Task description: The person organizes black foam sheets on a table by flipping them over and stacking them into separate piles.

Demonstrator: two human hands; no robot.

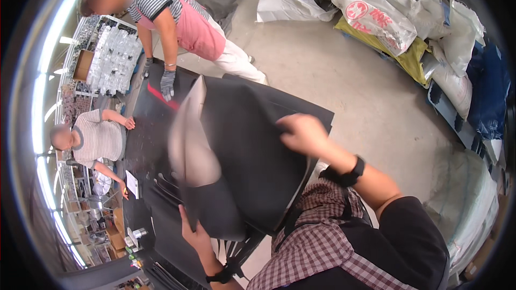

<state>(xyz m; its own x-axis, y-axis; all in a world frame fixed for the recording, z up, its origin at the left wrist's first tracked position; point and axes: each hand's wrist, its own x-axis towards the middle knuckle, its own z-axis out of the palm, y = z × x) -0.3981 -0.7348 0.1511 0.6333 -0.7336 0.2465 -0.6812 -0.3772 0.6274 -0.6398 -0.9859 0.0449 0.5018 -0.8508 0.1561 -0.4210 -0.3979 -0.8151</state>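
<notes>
A large, flexible black sheet (252, 156) is raised in front of me, its left part smeared by motion. A pale grey patch (199, 161) shows along its curled left side; I cannot tell whether this is its underside or a glare. My right hand (302, 135) has its fingers curled on the sheet's right side, slightly blurred. Lower down, my left hand (197, 237) pinches the near left edge. Beneath lies a black-topped table (145, 129) with more dark sheets. Black strips (228, 247) hang near my left wrist.
Across the table a person in a pink apron (193, 32) presses gloved hands beside a red strip (162, 98). Another person in a striped shirt (99, 137) sits at the left edge. White sacks (376, 16) lie at the right; shelves (80, 182) line the left.
</notes>
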